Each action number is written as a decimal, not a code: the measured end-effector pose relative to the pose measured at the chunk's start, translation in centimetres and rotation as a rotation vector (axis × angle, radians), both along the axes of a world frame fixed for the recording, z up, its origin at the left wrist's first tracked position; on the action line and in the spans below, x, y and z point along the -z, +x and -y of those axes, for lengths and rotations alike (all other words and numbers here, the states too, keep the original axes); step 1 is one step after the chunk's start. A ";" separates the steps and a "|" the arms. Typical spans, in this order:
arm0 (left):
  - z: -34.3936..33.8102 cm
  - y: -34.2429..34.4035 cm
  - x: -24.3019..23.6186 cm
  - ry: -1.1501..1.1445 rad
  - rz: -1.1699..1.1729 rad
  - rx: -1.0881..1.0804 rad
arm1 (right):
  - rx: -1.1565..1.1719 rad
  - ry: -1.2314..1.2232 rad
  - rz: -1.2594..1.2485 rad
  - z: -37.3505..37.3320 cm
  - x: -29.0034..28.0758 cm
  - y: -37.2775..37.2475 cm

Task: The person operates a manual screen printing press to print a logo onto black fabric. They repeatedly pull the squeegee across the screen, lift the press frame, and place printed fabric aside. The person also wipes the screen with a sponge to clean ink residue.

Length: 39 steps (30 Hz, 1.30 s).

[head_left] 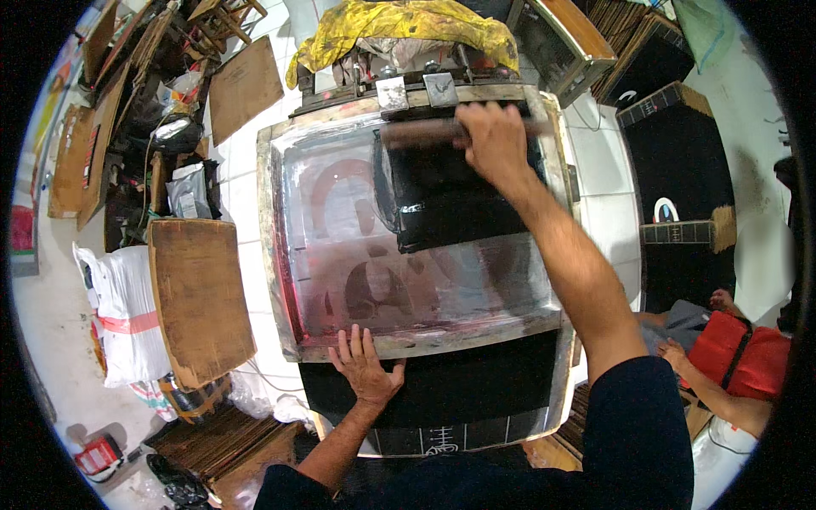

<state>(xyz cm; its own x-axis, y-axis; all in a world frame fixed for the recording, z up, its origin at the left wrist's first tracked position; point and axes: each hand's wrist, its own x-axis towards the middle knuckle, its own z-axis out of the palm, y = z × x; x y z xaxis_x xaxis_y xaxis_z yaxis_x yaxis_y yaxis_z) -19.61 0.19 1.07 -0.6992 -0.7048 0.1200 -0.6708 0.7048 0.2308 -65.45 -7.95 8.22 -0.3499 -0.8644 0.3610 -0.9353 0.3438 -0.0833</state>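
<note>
A screen-printing frame [265, 212] with a pale, partly see-through mesh lies before me, hinged at its far side by metal clamps [393, 94]. My right hand [495, 140] is wrapped round the brown wooden handle of a squeegee [422, 133] near the frame's far edge. Black ink [459, 200] covers the mesh on the near side of the squeegee, in the upper right part. My left hand [367, 374] rests with spread fingers on the frame's near edge, holding nothing. Below the frame, a black sheet [484, 393] with white markings sticks out toward me.
Yellow cloth [408, 30] drapes over the far end of the stand. Brown boards [200, 297] and a white sack [132, 319] stand at the left. Black printed sheets [680, 170] lie at the right. Another person's arm [722, 391] and red clothing [735, 353] show at the lower right.
</note>
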 end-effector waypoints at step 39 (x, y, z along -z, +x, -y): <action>2.3 -0.6 -2.4 -0.087 -0.173 0.112 | 0.074 -0.312 0.093 -16.6 -0.9 15.6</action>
